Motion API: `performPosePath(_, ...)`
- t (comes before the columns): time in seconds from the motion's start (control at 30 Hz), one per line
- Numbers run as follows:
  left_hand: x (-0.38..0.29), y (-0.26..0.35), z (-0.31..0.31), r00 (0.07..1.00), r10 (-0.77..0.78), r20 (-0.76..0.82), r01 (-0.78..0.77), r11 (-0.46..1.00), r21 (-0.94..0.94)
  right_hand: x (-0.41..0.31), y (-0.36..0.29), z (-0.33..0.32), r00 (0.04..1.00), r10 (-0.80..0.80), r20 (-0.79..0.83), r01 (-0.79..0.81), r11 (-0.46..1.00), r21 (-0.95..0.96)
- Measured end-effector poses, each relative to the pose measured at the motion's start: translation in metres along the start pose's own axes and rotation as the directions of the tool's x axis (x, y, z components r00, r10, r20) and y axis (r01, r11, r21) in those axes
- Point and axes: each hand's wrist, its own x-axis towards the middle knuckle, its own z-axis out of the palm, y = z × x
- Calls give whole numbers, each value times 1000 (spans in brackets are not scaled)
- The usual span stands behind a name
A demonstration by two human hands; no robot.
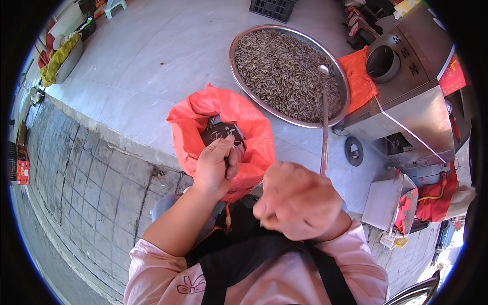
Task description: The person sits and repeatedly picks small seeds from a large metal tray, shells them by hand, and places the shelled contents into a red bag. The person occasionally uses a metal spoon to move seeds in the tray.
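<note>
My left hand is closed with thumb and fingers together over the mouth of a red woven plastic sack; dark small items show between its fingers. Inside the sack lie dark shells or seeds with pale bits on top. My right hand, blurred, is curled nearer my chest, right of the sack; whether it holds anything is hidden. Beyond the sack, a large round metal basin holds a heap of sunflower seeds. A long-handled metal ladle rests in the heap, its handle over the rim.
A metal stove-like unit with a dark pot stands at the right, beside an orange bag. A black plastic crate is at the top. A step edge divides the smooth floor from the paving. A cardboard box stands lower right.
</note>
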Motion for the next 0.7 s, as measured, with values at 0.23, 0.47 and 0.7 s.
performPosePath(0.23,8,-3,-3,998,-67,-6,63,967,-247,18,-21,7,964,-253,78,196,880,432)
performPosePath(0.47,-1,7,-3,978,-29,209,95,945,-313,-16,41,-4,975,218,36,-149,768,-623)
performPosePath(0.7,-3,5,-3,956,-62,288,134,962,-238,-47,73,-11,912,408,-35,-291,586,-756)
